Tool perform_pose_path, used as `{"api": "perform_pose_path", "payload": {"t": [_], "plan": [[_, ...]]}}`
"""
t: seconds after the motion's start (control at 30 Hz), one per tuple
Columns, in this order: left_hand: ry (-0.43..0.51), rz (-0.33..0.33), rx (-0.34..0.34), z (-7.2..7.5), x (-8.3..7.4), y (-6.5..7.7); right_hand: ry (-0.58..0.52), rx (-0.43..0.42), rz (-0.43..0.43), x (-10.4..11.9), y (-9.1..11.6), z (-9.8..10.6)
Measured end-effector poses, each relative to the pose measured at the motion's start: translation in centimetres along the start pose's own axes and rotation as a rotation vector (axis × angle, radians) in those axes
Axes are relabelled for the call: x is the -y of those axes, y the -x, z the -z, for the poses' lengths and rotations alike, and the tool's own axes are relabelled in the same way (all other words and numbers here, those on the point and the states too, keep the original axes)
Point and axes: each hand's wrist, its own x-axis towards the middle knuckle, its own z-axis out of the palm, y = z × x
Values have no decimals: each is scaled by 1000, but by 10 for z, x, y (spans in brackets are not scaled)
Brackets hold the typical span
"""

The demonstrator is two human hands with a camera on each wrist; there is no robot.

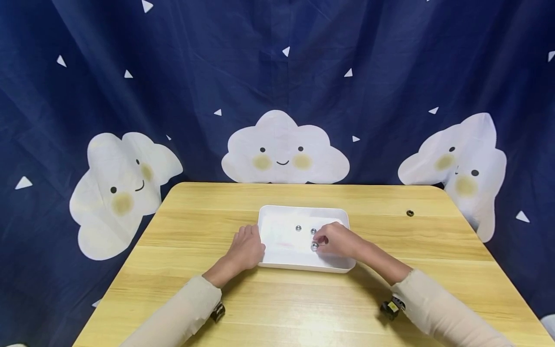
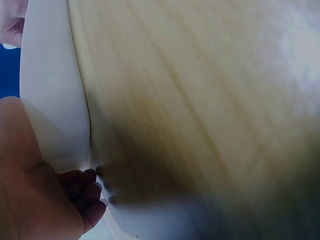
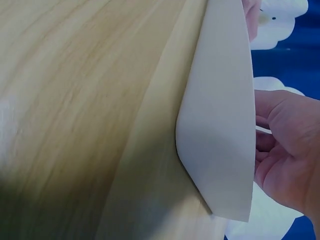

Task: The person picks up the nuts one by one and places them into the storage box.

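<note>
A white rectangular tray (image 1: 282, 265) sits on the table. My left hand (image 1: 246, 248) grips its left end, fingers curled along the outside and thumb over the rim. In the left wrist view, the curled fingertips (image 2: 92, 197) show low beside the tray wall (image 2: 55, 100). My right hand (image 1: 338, 239) reaches over the tray's right part, thumb and forefinger pinching a silver metal nut (image 1: 315, 246) close over the tray floor. Two more nuts lie in the tray: one nut (image 1: 298, 228) near the middle, another nut (image 1: 313, 231) just beyond the right fingertips. The tray wall (image 3: 217, 115) hides those fingertips in the right wrist view.
A small dark ring-like piece (image 1: 410, 213) lies on the wooden table (image 1: 295, 308) at the far right. Behind the table's back edge hangs a dark blue curtain (image 1: 195, 62) with white clouds and triangles.
</note>
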Motion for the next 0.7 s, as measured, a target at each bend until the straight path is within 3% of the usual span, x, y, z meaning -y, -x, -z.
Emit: {"api": "perform_pose_path", "payload": {"t": [0.47, 0.7], "plan": [[-15, -18, -3, 0, 0, -1, -8, -68, 5, -12, 8, 21], [-13, -29, -10, 0, -1, -1, -36, -98, -65, -16, 14, 31]]}}
